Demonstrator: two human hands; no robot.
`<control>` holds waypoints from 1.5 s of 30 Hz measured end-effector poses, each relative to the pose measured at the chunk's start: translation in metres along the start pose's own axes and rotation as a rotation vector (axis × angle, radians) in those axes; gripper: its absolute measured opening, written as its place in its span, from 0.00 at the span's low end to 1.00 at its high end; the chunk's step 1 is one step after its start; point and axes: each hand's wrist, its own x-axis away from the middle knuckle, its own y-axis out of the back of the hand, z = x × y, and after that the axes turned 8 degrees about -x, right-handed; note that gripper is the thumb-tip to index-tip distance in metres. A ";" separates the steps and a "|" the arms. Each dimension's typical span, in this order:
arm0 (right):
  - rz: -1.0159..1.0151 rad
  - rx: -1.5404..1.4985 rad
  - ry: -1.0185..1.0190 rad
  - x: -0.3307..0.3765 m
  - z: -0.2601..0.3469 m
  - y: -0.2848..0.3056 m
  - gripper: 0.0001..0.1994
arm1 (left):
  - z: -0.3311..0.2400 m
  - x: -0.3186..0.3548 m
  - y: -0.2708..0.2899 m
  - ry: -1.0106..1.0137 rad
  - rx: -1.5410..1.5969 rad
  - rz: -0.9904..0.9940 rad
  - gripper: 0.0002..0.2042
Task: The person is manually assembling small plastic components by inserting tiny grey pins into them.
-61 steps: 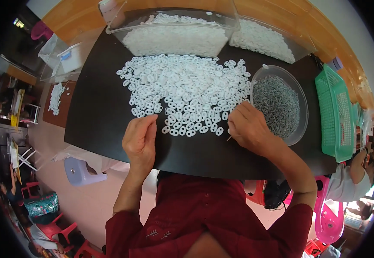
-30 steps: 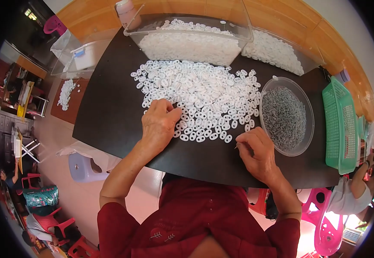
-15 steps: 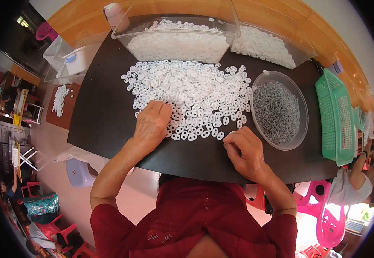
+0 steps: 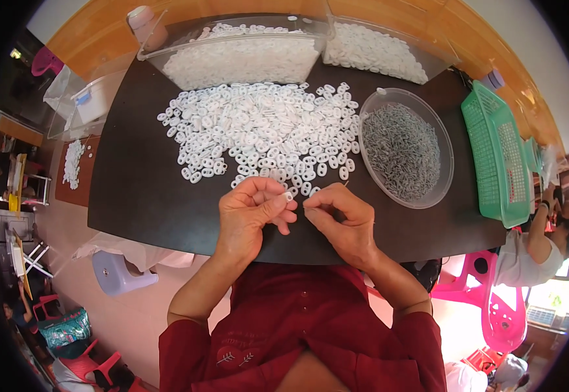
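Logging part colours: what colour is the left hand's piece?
White; the piece shows best in the head view.

This looks like a home-like workshop: small white two-holed ovals (image 4: 258,127) lie heaped on a dark brown surface (image 4: 134,196), near clear rectangular plastic bins (image 4: 242,62) and a lavender plastic stool (image 4: 111,271).

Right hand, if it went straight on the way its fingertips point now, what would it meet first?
Likely the small white piece pinched in the left hand, just left of the right hand; depth is unclear, so it might pass above or below.
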 end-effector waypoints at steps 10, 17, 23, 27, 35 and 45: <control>-0.028 0.057 0.077 0.000 -0.006 -0.001 0.06 | 0.016 0.006 -0.008 -0.048 -0.285 0.184 0.07; 0.009 0.000 -0.008 -0.003 -0.003 0.006 0.06 | 0.013 0.001 -0.004 0.076 -0.181 0.174 0.07; 0.060 -0.002 -0.158 -0.001 -0.002 0.008 0.07 | 0.015 0.003 -0.004 0.003 -0.155 0.145 0.07; 0.053 -0.008 -0.182 -0.004 0.002 0.007 0.07 | 0.015 0.005 -0.004 -0.016 -0.237 0.157 0.07; 0.120 0.117 -0.110 -0.006 0.001 0.007 0.08 | 0.013 0.010 -0.004 -0.003 -0.388 0.159 0.06; 0.144 0.161 -0.089 -0.008 -0.001 0.007 0.08 | 0.012 0.011 -0.006 -0.099 -0.510 0.135 0.04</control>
